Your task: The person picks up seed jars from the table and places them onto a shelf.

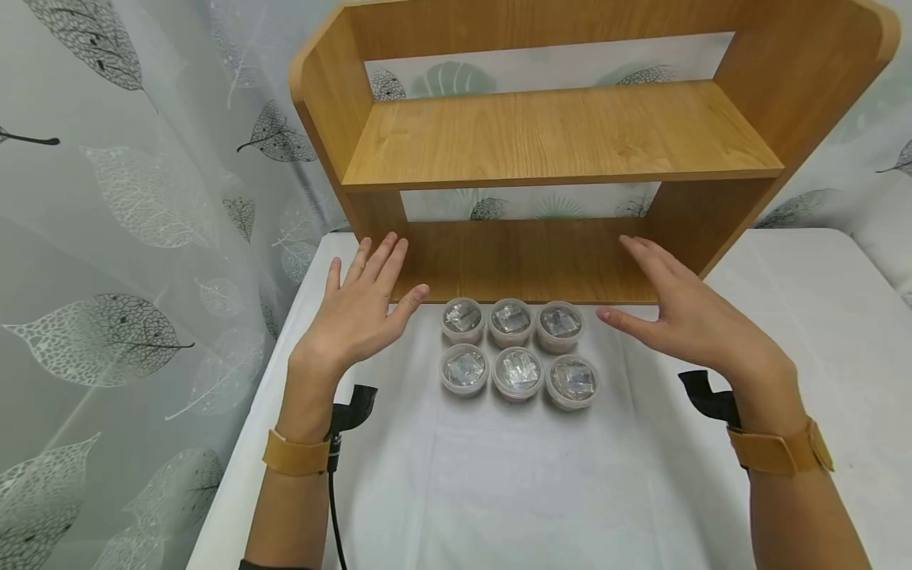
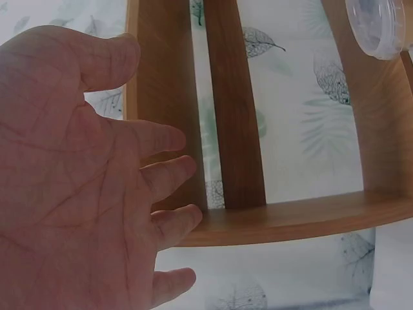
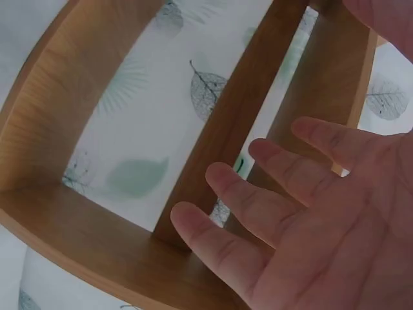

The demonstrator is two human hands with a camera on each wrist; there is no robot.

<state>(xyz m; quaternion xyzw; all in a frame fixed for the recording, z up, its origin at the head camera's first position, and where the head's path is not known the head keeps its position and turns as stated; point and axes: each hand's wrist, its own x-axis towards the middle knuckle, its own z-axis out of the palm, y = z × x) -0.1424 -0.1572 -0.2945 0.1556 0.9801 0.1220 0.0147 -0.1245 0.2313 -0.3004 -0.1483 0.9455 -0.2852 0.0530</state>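
Observation:
Two rows of small round lidded tubs [image 1: 518, 374] stand on the white cloth between my hands, with silvery, crinkled contents under their clear lids. My left hand [image 1: 359, 309] hovers to the left of the tubs, fingers straight and spread, holding nothing. On the other side my right hand [image 1: 684, 317] is held out flat, thumb apart and pointing toward the tubs. Both palms are bare in the wrist views. Behind the tubs rises a wooden shelf unit [image 1: 570, 134] with two levels. One clear tub [image 2: 374, 26] shows at the top corner of the left wrist view.
White cloth [image 1: 527, 491] covers the table in front of the tubs. A leaf-patterned curtain [image 1: 142, 261] hangs along the left side and behind the shelf. The shelf's side panels [image 1: 805, 103] stand upright, and a black cable [image 1: 335, 514] runs from the left wrist camera.

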